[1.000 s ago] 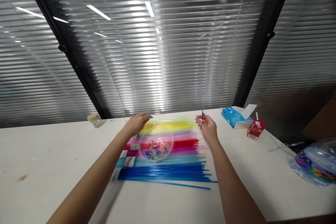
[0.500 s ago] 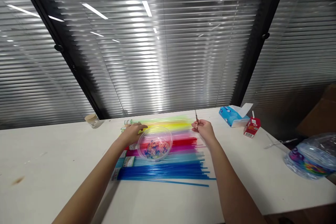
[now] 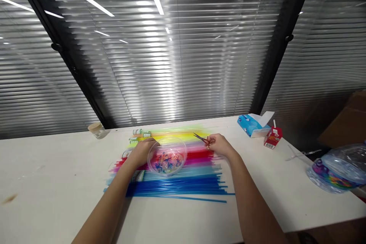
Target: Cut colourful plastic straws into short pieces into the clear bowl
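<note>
My right hand (image 3: 219, 144) is closed on a small pair of scissors (image 3: 201, 138), whose blades point left, over the right ends of the yellow and pink straws. Thin plastic straws lie in rows by colour: yellow straws (image 3: 183, 134) at the back, red straws (image 3: 200, 154) in the middle and blue straws (image 3: 177, 186) in front. On top of them rests a clear round plastic bowl (image 3: 185, 148) holding small cut pieces (image 3: 167, 162) in blue, pink and orange. My left hand (image 3: 144, 151) is closed at the bowl's left rim, its fingertips partly hidden.
Toward the right back stand a blue tissue box (image 3: 251, 125) and a red drink carton (image 3: 273, 138). A large clear plastic bottle (image 3: 337, 169) lies near the right edge. At the back left is a small jar with a pale lid (image 3: 97, 129). Blinds (image 3: 183, 45) rise behind the white table (image 3: 57, 183).
My right hand has turned the scissors from pointing away to pointing left and lowered slightly. My left hand's fingers have drawn in at the bowl's rim. The view has shifted a little.
</note>
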Motion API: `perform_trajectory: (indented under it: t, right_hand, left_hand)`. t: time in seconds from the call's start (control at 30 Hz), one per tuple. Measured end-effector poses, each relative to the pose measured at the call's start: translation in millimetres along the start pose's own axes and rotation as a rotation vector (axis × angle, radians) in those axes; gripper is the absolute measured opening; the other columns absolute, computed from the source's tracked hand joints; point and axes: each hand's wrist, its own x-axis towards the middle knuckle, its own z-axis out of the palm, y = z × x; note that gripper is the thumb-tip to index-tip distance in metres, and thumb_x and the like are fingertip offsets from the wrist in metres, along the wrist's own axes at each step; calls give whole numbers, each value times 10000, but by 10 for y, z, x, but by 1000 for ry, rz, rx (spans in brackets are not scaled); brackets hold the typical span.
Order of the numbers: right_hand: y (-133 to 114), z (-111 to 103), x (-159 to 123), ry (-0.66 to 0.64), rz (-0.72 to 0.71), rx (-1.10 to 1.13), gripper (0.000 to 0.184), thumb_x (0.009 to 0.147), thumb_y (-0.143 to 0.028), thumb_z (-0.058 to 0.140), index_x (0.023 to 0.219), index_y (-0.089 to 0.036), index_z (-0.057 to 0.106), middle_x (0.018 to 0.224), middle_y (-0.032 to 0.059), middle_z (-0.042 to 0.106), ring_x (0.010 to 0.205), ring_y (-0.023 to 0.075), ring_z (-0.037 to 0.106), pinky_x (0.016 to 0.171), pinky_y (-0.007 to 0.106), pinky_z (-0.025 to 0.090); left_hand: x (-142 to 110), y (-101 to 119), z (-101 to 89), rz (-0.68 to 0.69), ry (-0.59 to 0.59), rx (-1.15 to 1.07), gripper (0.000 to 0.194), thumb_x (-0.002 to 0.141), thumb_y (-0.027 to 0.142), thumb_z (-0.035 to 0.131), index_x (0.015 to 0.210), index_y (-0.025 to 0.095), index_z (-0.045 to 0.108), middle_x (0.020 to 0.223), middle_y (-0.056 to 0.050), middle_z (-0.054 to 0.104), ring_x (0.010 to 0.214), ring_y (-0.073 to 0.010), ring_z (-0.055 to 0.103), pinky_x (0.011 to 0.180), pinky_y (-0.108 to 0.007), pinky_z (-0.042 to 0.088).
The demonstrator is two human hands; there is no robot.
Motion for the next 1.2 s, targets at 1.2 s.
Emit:
perform_trajectory:
  t: [1.2]
  right_hand:
    - [-279, -260, -118, 392, -134, 559, 408, 554, -407, 877, 747, -160, 617, 696, 19, 667, 485, 81, 516, 450, 210, 371]
  left_hand:
    - [-176, -48, 217, -320, 928, 61, 747, 909, 440, 539, 1517, 114, 254, 1525, -261, 284, 1425, -386, 260, 1127, -568, 181]
